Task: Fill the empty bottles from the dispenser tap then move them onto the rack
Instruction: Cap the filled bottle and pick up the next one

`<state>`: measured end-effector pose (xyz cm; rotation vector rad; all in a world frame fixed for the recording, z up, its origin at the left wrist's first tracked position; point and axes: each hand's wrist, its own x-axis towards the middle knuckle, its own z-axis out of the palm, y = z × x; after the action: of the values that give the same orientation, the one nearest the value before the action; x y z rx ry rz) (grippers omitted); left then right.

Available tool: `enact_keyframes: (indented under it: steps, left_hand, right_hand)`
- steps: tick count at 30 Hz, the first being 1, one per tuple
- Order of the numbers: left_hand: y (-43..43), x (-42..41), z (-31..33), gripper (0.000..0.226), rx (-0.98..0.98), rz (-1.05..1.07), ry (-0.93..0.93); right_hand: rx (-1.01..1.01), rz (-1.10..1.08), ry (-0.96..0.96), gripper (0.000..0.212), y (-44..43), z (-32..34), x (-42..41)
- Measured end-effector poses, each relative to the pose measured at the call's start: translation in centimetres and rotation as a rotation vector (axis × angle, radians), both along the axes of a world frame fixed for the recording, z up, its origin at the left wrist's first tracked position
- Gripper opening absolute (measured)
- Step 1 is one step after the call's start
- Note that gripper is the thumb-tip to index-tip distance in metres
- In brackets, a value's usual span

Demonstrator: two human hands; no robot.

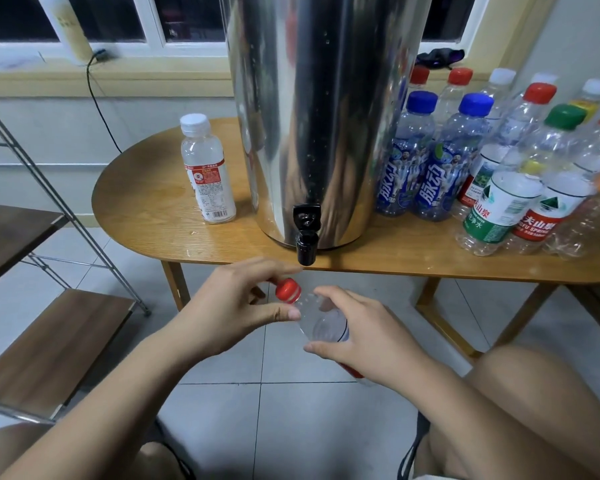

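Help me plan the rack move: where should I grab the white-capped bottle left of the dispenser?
Grip the white-capped bottle round its labelled middle, coming from the front-left. It stands upright and alone, the dispenser crowds its right, and the rack lies leftward.

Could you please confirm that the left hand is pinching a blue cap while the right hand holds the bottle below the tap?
Not quite: the head view shows the cap is red, not blue. The left hand pinches it while the right hand holds the bottle below the tap.
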<state>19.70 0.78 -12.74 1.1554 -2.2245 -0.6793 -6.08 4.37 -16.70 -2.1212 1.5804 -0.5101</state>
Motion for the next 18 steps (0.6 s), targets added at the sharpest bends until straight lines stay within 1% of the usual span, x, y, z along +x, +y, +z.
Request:
enact_keyframes:
  steps: [1,3,5,7,11,13,15,18]
  left_hand:
    - [0.0,0.1,0.2,0.048,0.031,-0.048,0.028]
    - [0.0,0.2,0.2,0.042,0.036,-0.061,0.029]
    - [-0.1,0.3,-0.1,0.03,0.017,0.0,0.034]
    - [-0.4,0.2,-0.2,0.03,-0.007,0.087,0.046]
    - [-1.5,0.6,-0.3,0.039,-0.165,0.235,-0.037]
    - [-2.5,1.4,-0.6,0.043,-0.195,0.321,-0.072]
    - [-3.8,2.3,-1.0,0.04,-0.199,0.39,-0.108]
    - [-5.6,3.1,-1.6,0.031,-0.219,0.44,-0.197]
  right_hand:
    - [0.001,-0.005,-0.004,0.085,-0.1,0.0,-0.1]
    - [0.013,-0.002,-0.011,0.085,-0.2,0.0,-0.1]
    - [0.02,0.002,-0.012,0.083,-0.1,-0.1,0.0]
    - [0.027,-0.004,-0.014,0.082,-0.1,-0.3,0.2]
    - [0.056,-0.062,-0.067,0.077,-0.3,-0.6,0.4]
    - [0.081,-0.112,-0.112,0.073,-0.5,-0.7,0.4]
    - [0.093,-0.139,-0.15,0.071,-0.7,-1.0,0.5]
    - [0.097,-0.155,-0.196,0.074,-0.9,-1.5,0.6]
